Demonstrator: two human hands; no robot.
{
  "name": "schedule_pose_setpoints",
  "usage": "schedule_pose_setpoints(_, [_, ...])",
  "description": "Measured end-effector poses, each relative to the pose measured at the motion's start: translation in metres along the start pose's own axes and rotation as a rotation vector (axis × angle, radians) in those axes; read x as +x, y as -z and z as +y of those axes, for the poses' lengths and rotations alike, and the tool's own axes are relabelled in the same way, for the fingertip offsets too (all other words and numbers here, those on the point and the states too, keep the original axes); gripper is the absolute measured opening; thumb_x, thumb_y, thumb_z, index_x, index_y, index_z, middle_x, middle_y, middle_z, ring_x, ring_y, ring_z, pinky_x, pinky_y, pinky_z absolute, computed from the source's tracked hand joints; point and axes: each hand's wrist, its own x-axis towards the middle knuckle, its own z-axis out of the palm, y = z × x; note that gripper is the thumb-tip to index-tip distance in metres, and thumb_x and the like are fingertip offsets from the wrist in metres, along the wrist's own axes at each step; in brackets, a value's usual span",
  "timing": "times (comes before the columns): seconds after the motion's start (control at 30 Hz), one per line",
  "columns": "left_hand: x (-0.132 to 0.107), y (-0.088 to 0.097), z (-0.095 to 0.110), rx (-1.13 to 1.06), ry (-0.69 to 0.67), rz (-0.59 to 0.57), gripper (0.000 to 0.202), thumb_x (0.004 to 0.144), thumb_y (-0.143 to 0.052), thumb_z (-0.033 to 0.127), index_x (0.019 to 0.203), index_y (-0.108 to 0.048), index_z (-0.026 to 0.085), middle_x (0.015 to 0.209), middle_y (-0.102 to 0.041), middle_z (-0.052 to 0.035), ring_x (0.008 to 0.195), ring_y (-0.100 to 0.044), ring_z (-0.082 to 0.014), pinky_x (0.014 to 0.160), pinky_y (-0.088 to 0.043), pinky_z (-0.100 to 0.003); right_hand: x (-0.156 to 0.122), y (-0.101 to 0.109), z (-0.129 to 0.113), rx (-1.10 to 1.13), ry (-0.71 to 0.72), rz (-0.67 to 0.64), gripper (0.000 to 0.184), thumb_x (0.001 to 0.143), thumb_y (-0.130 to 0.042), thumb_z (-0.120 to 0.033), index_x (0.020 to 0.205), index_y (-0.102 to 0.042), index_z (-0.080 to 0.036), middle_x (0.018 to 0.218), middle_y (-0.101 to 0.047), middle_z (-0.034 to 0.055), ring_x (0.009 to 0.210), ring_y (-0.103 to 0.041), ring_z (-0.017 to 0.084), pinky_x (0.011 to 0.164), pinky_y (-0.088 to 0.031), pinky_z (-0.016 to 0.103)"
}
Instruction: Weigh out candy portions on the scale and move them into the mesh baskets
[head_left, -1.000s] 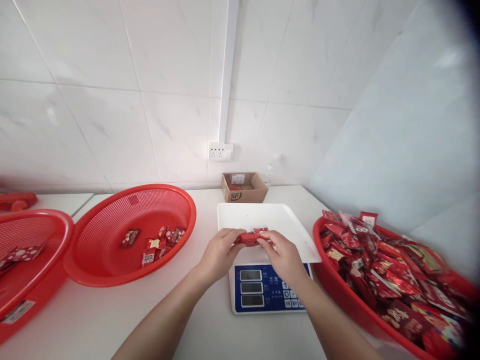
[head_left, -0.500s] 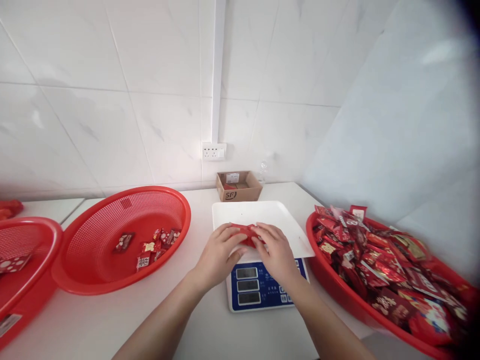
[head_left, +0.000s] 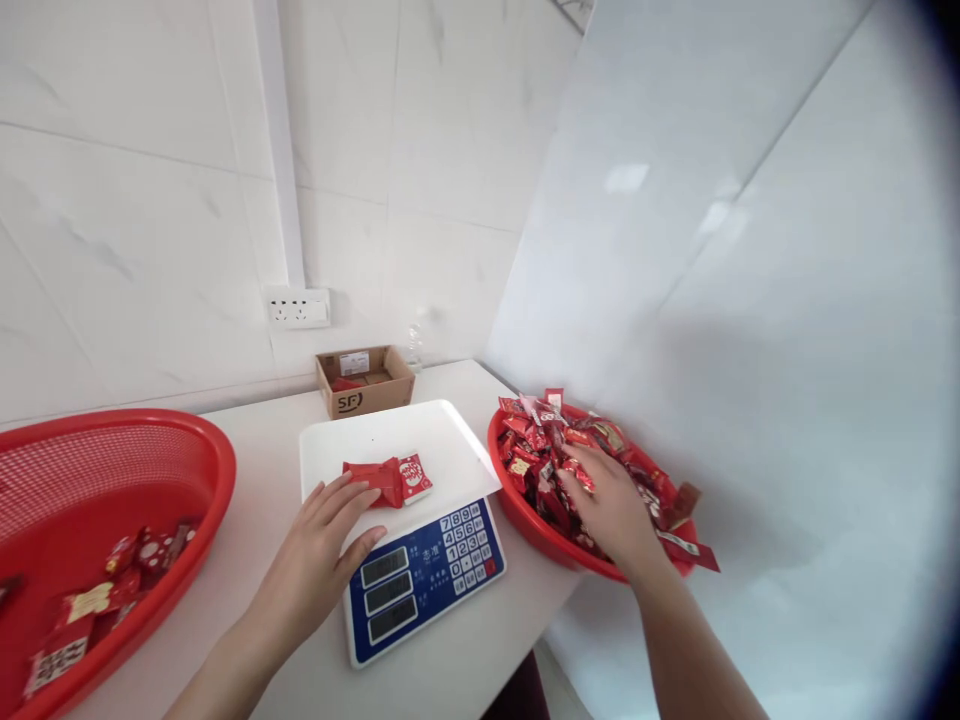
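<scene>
My left hand [head_left: 319, 535] rests at the near edge of the white scale's weighing tray [head_left: 375, 430]. Its fingers lie stretched over a red packet [head_left: 381, 482], the thumb well apart from them. A red-and-white packet [head_left: 412, 478] sits beside that one on the tray. Over the right-hand red basket [head_left: 502, 478], my right hand [head_left: 609, 505] reaches into a heap of wrapped snacks [head_left: 547, 450]. Its fingers are spread, with a shiny red wrapper [head_left: 579, 476] between thumb and forefinger; no firm grip shows. The palm hides part of the heap.
At the left stands a red mesh basket [head_left: 217, 470] with several packets inside. A small cardboard box [head_left: 367, 405] is behind the scale, beside a clear bottle [head_left: 415, 345]. The scale's blue keypad panel [head_left: 427, 580] faces me. Walls bound the back and right.
My view has turned right. Both hands were together on the red packets over the tray; my right hand has left them for the right basket, while my left stays at the tray.
</scene>
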Motion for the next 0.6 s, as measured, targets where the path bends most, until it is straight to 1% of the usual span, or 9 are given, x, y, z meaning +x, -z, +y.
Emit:
schedule_pose_setpoints(0.03, [0.000,0.001,0.000,0.001,-0.006,0.027,0.038,0.093,-0.045,0.045,0.121,-0.059,0.023,0.123,-0.064,-0.0087,0.124,-0.052,-0.0300,0.103,-0.041,-0.055,-0.002,0.005,0.017,-0.057,-0.087,-0.006,0.044,0.086,-0.045,-0.042,0.118,-0.062,-0.017,0.124,-0.060,0.0145,0.117,-0.053,0.031,0.101,-0.040,0.052])
schedule_pose_setpoints(0.1, [0.001,0.002,0.001,0.008,-0.013,0.067,0.039,0.093,-0.045,0.047,0.120,-0.060,0.023,0.121,-0.065,-0.0087,0.123,-0.053,-0.0306,0.101,-0.043,-0.055,-0.008,0.009,0.044,-0.104,-0.200,-0.079,0.049,0.084,-0.046,-0.045,0.122,-0.059,-0.016,0.127,-0.059,0.0153,0.118,-0.052,0.033,0.100,-0.041,0.052])
schedule_pose_setpoints(0.17, [0.002,0.003,0.001,0.017,-0.018,0.088,0.040,0.093,-0.045,0.049,0.119,-0.061,0.022,0.120,-0.066,-0.0090,0.122,-0.054,-0.0309,0.101,-0.044,-0.054,-0.014,0.007,0.057,-0.101,-0.246,-0.151,0.050,0.081,-0.048,-0.046,0.119,-0.060,-0.016,0.123,-0.061,0.0154,0.116,-0.054,0.032,0.098,-0.042,0.050])
schedule_pose_setpoints(0.27, [0.002,0.004,0.000,0.028,-0.033,0.096,0.041,0.093,-0.044,0.049,0.118,-0.061,0.022,0.119,-0.067,-0.0090,0.121,-0.054,-0.0308,0.100,-0.045,-0.054,-0.018,0.003,0.054,-0.051,-0.239,-0.175,0.039,0.079,-0.048,-0.046,0.100,-0.065,-0.018,0.105,-0.069,0.0128,0.103,-0.060,0.030,0.093,-0.044,0.045])
schedule_pose_setpoints(0.33, [0.002,0.004,0.000,0.028,-0.040,0.096,0.040,0.093,-0.044,0.049,0.117,-0.061,0.022,0.118,-0.067,-0.0087,0.121,-0.054,-0.0305,0.100,-0.045,-0.053,-0.015,0.003,0.043,-0.005,-0.217,-0.167,0.030,0.079,-0.046,-0.044,0.084,-0.064,-0.021,0.092,-0.070,0.0092,0.091,-0.062,0.027,0.086,-0.046,0.042])
schedule_pose_setpoints(0.37, [0.002,0.004,0.000,0.027,-0.042,0.098,0.040,0.093,-0.044,0.049,0.117,-0.061,0.023,0.118,-0.067,-0.0086,0.121,-0.054,-0.0304,0.100,-0.045,-0.053,-0.013,0.004,0.038,0.016,-0.221,-0.154,0.028,0.080,-0.044,-0.044,0.080,-0.062,-0.022,0.087,-0.070,0.0074,0.086,-0.063,0.026,0.082,-0.046,0.041])
schedule_pose_setpoints(0.47, [0.001,0.005,0.000,0.022,-0.035,0.100,0.039,0.093,-0.045,0.048,0.118,-0.061,0.023,0.119,-0.067,-0.0087,0.122,-0.054,-0.0304,0.100,-0.045,-0.053,-0.006,0.009,0.029,0.046,-0.313,-0.026,0.028,0.081,-0.043,-0.046,0.082,-0.061,-0.023,0.084,-0.070,0.0055,0.078,-0.063,0.024,0.074,-0.046,0.038])
schedule_pose_setpoints(0.53, [0.001,0.005,-0.002,0.022,-0.026,0.103,0.039,0.093,-0.044,0.048,0.118,-0.060,0.022,0.119,-0.067,-0.0092,0.123,-0.053,-0.0307,0.100,-0.045,-0.053,-0.001,0.010,0.029,0.065,-0.370,0.070,0.029,0.081,-0.045,-0.046,0.089,-0.061,-0.023,0.089,-0.070,0.0065,0.081,-0.064,0.025,0.074,-0.046,0.037])
schedule_pose_setpoints(0.6, [0.000,0.005,-0.003,0.026,-0.018,0.108,0.039,0.094,-0.044,0.048,0.119,-0.060,0.022,0.119,-0.066,-0.0096,0.123,-0.052,-0.0310,0.100,-0.045,-0.053,0.005,0.011,0.029,0.074,-0.397,0.109,0.030,0.081,-0.044,-0.044,0.093,-0.062,-0.023,0.092,-0.070,0.0074,0.084,-0.064,0.025,0.076,-0.046,0.037])
